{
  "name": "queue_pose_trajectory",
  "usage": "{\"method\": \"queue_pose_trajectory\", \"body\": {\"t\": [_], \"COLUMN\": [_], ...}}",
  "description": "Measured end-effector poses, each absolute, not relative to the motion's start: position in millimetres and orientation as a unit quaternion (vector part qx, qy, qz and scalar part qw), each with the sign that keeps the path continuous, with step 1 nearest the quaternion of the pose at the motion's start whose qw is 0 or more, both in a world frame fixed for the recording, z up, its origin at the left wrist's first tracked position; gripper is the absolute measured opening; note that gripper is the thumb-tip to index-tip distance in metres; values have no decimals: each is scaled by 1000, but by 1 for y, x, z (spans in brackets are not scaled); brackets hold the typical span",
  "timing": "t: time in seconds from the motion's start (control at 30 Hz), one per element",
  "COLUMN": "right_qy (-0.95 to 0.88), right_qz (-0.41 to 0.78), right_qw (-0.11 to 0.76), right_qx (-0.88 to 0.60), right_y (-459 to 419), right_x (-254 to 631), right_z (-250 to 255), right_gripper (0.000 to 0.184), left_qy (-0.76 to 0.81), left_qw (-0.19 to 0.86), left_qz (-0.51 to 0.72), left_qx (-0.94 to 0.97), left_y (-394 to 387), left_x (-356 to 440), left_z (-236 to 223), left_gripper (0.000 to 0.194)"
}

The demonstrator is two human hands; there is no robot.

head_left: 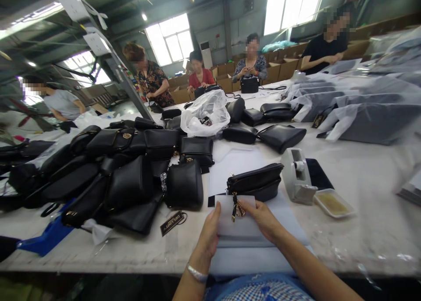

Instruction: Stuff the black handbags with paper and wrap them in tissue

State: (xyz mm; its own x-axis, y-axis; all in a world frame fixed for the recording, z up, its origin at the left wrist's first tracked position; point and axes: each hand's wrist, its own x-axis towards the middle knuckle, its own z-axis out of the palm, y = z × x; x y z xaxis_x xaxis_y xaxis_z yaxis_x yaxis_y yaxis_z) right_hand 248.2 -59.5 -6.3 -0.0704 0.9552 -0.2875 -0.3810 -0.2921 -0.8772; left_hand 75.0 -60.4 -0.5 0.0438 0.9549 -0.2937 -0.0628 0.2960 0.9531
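A small white paper sheet (pixel 226 224) is held before me. My left hand (pixel 211 228) is closed on its left edge, with the thumb on top. My right hand (pixel 265 220) is closed at its right side, thumb pressed against a gold round charm (pixel 240 210) lying over the sheet. The charm hangs by a dark cord from the zipper end of a black bag (pixel 255 180), which stands just beyond my hands. Under the sheet lie larger pale sheets (pixel 289 217). Fingers behind the paper are hidden.
Many black bags (pixel 128 182) are piled on the left. A DELUXITY tag (pixel 171 223) lies nearby. To the right are a tape dispenser (pixel 297 176), a dark flat phone-like object (pixel 318 173) and a shallow dish (pixel 333 203). Wrapped bags (pixel 368 121) stand farther right. Several people work across the table.
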Motion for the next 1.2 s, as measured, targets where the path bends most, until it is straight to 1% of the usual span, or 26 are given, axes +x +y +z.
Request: {"method": "queue_pose_trajectory", "body": {"t": [0.07,0.1,0.17,0.27,0.3,0.33,0.37,0.43,0.47,0.5,0.57,0.63,0.83,0.93,1.1,1.2], "right_qy": [-329,-346,-401,-498,-511,-506,-486,-418,-386,-364,-354,-373,-415,-434,-467,-476], "right_qz": [648,632,572,450,432,441,477,585,631,661,674,648,460,408,354,385], "right_qw": [500,497,494,491,488,485,483,482,482,484,492,498,555,555,537,517], "right_qx": [-471,-484,-517,-555,-560,-560,-550,-501,-470,-443,-423,-440,-554,-580,-607,-598], "right_y": [-58,-58,-56,-55,-56,-58,-60,-65,-67,-69,-71,-71,-72,-71,-68,-67], "right_x": [248,248,250,254,256,258,259,263,264,264,262,257,230,221,216,220], "right_z": [-7,-8,-8,-4,-3,-1,0,0,-2,-3,-8,-14,-27,-31,-31,-23], "right_gripper": [42,42,42,40,40,41,45,56,58,57,48,43,47,46,44,41], "left_qy": [499,497,523,555,562,566,570,572,572,573,576,581,591,597,559,563], "left_qw": [656,657,614,566,555,545,538,531,528,524,514,501,464,449,396,368], "left_qz": [392,388,404,424,430,435,438,441,443,444,448,452,462,459,479,476], "left_qx": [408,413,431,437,438,439,440,443,445,446,450,455,471,481,549,566], "left_y": [-61,-61,-62,-61,-60,-60,-60,-59,-59,-59,-60,-62,-73,-81,-90,-86], "left_x": [82,87,95,102,103,103,102,100,99,99,99,102,110,114,119,113], "left_z": [2,3,5,5,5,5,4,4,3,3,3,2,1,5,15,13], "left_gripper": [56,54,51,47,47,46,46,45,45,44,42,41,38,38,32,31]}}
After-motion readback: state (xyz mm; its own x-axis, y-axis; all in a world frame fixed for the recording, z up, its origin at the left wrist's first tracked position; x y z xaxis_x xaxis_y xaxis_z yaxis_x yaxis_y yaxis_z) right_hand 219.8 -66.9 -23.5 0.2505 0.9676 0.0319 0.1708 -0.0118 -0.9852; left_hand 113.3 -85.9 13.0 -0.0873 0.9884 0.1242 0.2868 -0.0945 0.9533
